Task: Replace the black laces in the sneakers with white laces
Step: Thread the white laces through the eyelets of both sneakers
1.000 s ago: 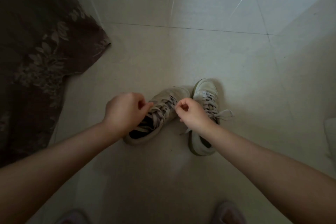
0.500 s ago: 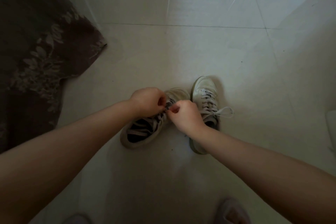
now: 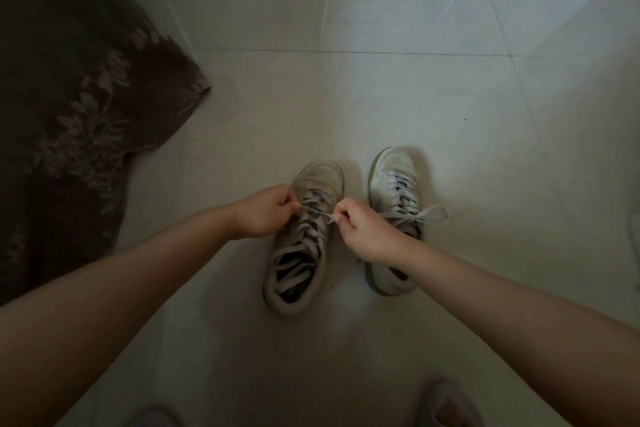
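Two pale sneakers stand side by side on the tiled floor. The left sneaker (image 3: 304, 236) carries a loose white lace (image 3: 313, 211) across its dark opening. My left hand (image 3: 265, 215) pinches one stretch of that lace at the shoe's left edge. My right hand (image 3: 363, 232) pinches the other stretch at its right edge, and the lace runs taut between them. The right sneaker (image 3: 394, 191) is laced in white with a tied bow (image 3: 427, 215) hanging off its right side; my right wrist covers its heel part.
A dark floral-patterned cloth (image 3: 69, 97) covers the floor at the left. My slippered feet show at the bottom edge, one (image 3: 446, 406) right and one (image 3: 152, 419) left. A pale object (image 3: 635, 236) sits at the right edge.
My hands met over the left sneaker half a second ago and have since pulled apart sideways, drawing the lace taut. The left sneaker now points straighter ahead.
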